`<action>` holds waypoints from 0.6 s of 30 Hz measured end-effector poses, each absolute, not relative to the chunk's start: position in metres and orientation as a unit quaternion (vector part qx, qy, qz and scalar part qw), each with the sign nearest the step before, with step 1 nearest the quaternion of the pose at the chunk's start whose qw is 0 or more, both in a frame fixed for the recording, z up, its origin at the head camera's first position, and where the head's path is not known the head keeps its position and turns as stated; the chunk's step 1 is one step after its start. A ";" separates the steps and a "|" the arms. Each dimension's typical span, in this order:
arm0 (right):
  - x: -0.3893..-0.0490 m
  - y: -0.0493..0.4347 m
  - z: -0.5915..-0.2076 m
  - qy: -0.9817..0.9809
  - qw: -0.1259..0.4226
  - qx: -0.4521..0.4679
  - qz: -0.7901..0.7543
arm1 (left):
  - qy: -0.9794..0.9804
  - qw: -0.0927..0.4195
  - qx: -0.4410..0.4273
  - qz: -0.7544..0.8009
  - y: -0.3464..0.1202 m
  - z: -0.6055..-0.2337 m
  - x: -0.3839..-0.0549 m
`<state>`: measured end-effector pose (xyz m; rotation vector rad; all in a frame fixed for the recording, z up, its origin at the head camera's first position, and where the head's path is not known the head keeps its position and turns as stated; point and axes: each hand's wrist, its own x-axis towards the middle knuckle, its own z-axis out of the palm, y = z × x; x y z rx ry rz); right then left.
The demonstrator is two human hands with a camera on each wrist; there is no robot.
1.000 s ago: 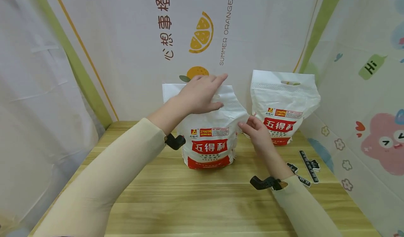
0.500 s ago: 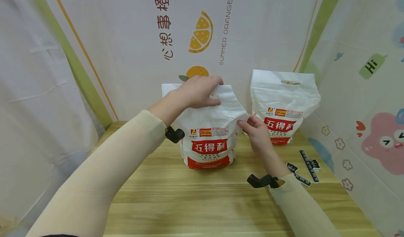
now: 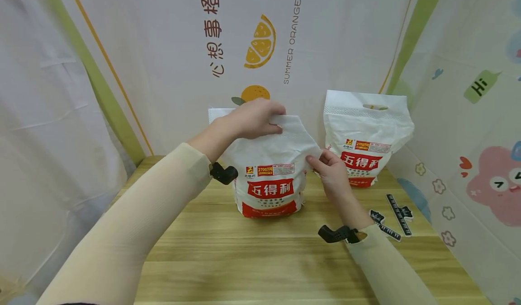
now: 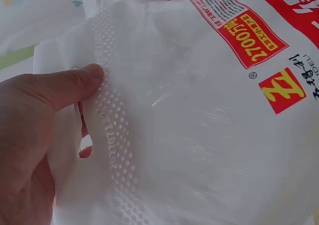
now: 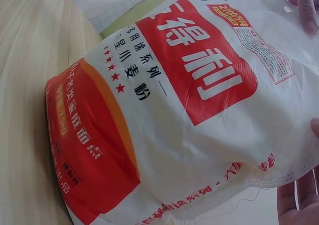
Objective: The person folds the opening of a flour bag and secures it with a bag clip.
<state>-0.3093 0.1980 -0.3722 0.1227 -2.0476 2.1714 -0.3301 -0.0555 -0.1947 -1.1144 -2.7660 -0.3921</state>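
Observation:
A white flour bag (image 3: 270, 160) with red printing stands upright on the wooden table. My left hand (image 3: 255, 119) grips its top band around the cut-out handle; in the left wrist view the thumb (image 4: 82, 83) lies on the front near the dotted seam, and fingertips show through the handle slot. At the bag's upper right edge my right hand (image 3: 331, 167) pinches the side, thumb in front and fingers behind. The right wrist view shows the bag's front (image 5: 199, 65) and its base on the table, with only parts of the right fingers (image 5: 301, 200) at the edge.
A second, similar flour bag (image 3: 364, 138) stands behind and to the right, close to my right hand. Flat piano-keyboard shaped pieces (image 3: 399, 214) lie at the table's right, beside my right forearm. A printed curtain (image 3: 175, 70) hangs behind the table (image 3: 228, 260).
My left hand has come down onto the bag's top, and its raised fingers have curled over the handle band. The right hand stays at the bag's side; the bag has hardly moved.

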 end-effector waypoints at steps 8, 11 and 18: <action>-0.308 0.201 -0.377 -0.699 0.089 0.041 0.708 | -0.912 0.068 -0.376 -0.150 -0.062 -0.198 -0.332; -0.307 0.203 -0.379 -0.698 0.090 0.044 0.709 | -0.908 0.072 -0.384 -0.154 -0.064 -0.199 -0.333; -0.303 0.208 -0.386 -0.622 0.101 0.079 0.773 | -0.888 0.070 -0.401 -0.212 -0.072 -0.199 -0.332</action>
